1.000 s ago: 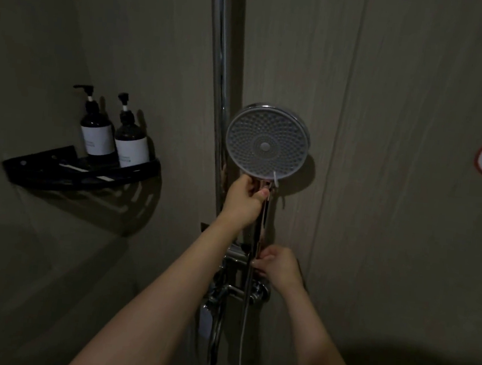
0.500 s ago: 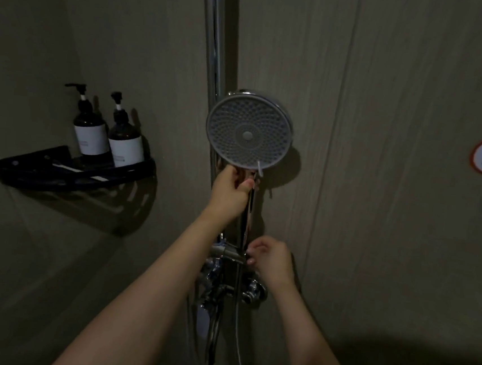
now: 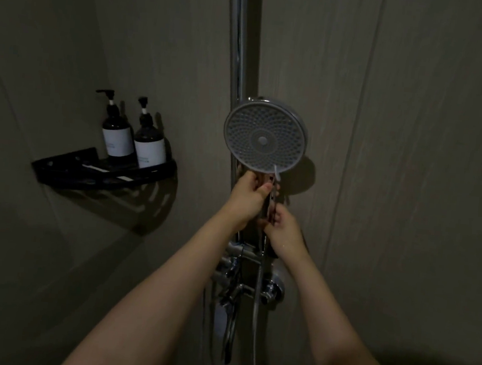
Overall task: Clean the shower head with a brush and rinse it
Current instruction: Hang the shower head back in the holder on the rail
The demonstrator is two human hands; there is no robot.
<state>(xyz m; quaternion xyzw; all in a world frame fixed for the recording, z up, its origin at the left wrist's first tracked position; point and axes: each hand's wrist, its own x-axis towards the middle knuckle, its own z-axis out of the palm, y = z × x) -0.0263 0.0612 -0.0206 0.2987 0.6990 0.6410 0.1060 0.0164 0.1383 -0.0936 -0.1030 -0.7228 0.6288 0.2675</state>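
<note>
A chrome riser rail (image 3: 240,50) runs down the wall from twelve o'clock; the shower head (image 3: 264,137) sits against it at centre, its face turned towards the camera. The left hand (image 3: 247,196) grips the handle just below the head at six o'clock, and the right hand (image 3: 283,230) pinches the hose (image 3: 257,301) lower down — the two nearly touching. No brush shows, so this looks like mounting or dismounting. Next comes a steady lift or seating.

dim, murky light; soft shadows under the shelf (image 3: 102,173); wide-angle bending at edges.
</note>
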